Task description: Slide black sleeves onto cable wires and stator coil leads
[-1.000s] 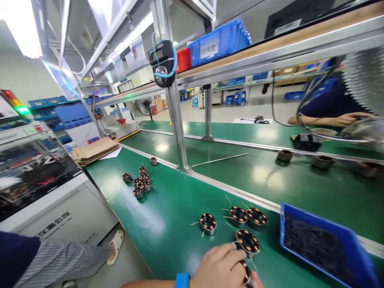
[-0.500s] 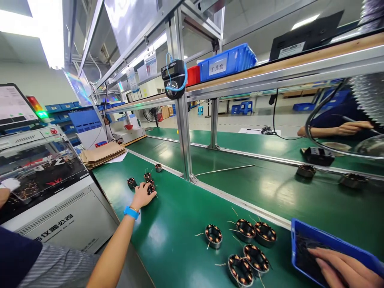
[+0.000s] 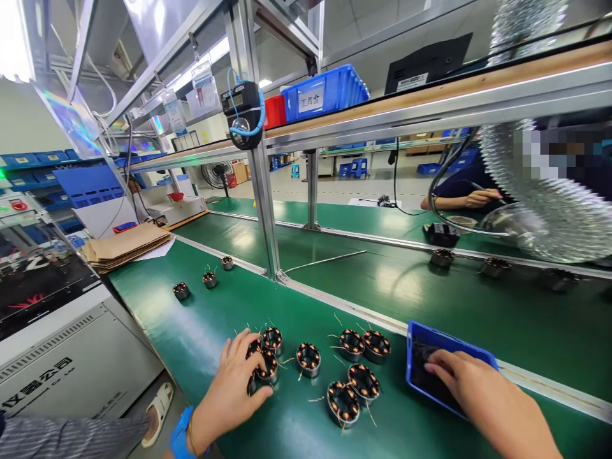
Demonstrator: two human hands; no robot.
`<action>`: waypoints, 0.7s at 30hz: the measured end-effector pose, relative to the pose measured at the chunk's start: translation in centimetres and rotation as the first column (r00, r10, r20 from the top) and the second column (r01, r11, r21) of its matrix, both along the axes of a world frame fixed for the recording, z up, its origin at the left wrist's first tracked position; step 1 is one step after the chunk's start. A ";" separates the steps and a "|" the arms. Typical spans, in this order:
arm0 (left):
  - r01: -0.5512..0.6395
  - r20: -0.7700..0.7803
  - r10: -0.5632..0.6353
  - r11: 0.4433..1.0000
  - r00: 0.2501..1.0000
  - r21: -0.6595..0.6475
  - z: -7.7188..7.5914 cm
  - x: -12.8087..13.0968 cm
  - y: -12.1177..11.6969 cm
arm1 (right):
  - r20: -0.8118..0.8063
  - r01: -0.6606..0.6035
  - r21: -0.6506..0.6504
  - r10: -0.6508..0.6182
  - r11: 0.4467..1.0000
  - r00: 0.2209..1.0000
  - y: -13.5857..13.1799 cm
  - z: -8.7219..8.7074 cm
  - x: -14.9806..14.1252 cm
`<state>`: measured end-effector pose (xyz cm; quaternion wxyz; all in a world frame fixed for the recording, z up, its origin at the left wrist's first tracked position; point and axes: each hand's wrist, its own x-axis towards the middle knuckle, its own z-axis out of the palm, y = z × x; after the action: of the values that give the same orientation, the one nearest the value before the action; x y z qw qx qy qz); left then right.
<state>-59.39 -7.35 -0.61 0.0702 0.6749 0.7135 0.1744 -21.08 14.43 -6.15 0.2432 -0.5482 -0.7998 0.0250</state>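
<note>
My left hand [image 3: 234, 382] curls its fingers over a cluster of motor stators, ring-shaped with copper windings, black inside and loose wire ends. One stator [image 3: 271, 340] stands at its fingertips and another stator [image 3: 266, 368] lies between fingers and thumb; others are partly hidden under the hand. Just to the right is a single stator [image 3: 308, 359]. Beyond it stand more stators, among them one stator [image 3: 343, 403] near the front. My right hand [image 3: 482, 389] reaches into a blue bin [image 3: 409, 357] of small dark parts, fingertips pinched together; what they hold is hidden.
Several stators, one of them a stator [image 3: 181, 291], stand farther left on the green table [image 3: 191, 331]. A metal post [image 3: 264, 210] and rail rise behind. Brown folders [image 3: 129, 245] lie at far left. Across the table a co-worker's hand [image 3: 482, 197] holds a thin tool.
My left hand has drawn a cluster of stators from the far left toward the stators near me. My right hand remains in the bin. The view has turned right.
</note>
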 end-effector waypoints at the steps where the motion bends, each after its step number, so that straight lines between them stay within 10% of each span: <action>1: 0.043 -0.050 -0.042 0.999 0.998 0.021 0.2 0.8 -0.5 | 0.026 0.001 -0.035 0.000 0.999 1.000 -0.4 0.6 -0.1; 7: 0.467 -0.237 -0.416 0.854 0.878 0.229 -3.5 4.7 -1.9 | 0.073 0.084 -0.152 -0.073 0.985 0.995 -1.5 2.4 -0.6; 12: 0.456 -0.270 -0.389 0.851 0.881 0.260 -8.2 9.3 -1.3 | 0.028 0.140 -0.141 -0.137 0.980 0.990 -2.5 2.8 -0.4; 21: 0.496 0.136 -0.521 0.849 0.842 0.180 -7.4 13.2 0.8 | -0.157 0.098 -0.110 -0.115 0.989 0.981 -4.8 3.2 0.9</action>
<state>-46.21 -6.60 -7.96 0.1315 0.8248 0.4854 0.2584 -20.17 9.66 -2.91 0.2802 -0.5980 -0.7446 0.0975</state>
